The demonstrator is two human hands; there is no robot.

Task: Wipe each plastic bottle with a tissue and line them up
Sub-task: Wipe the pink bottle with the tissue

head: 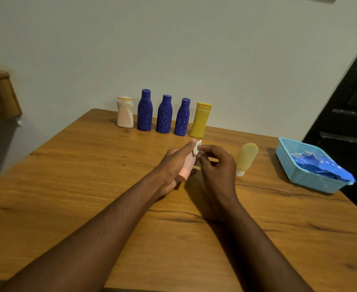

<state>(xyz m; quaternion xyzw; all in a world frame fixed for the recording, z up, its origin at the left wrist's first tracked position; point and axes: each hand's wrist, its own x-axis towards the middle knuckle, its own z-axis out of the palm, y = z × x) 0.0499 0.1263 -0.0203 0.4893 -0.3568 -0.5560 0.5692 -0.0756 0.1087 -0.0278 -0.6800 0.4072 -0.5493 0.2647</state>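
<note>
Tube sits between right hand and basket.

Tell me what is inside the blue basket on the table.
The blue basket holds a crumpled blue wrapper with white spots, overhanging one corner. Anything beneath the wrapper is covered.

pink bottle: tilted | tissue: against its top | five bottles: upright row

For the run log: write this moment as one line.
step: wiping pink bottle | left hand: holds pink bottle | right hand: pinches tissue | row: five bottles upright | pending: pale yellow tube
</note>
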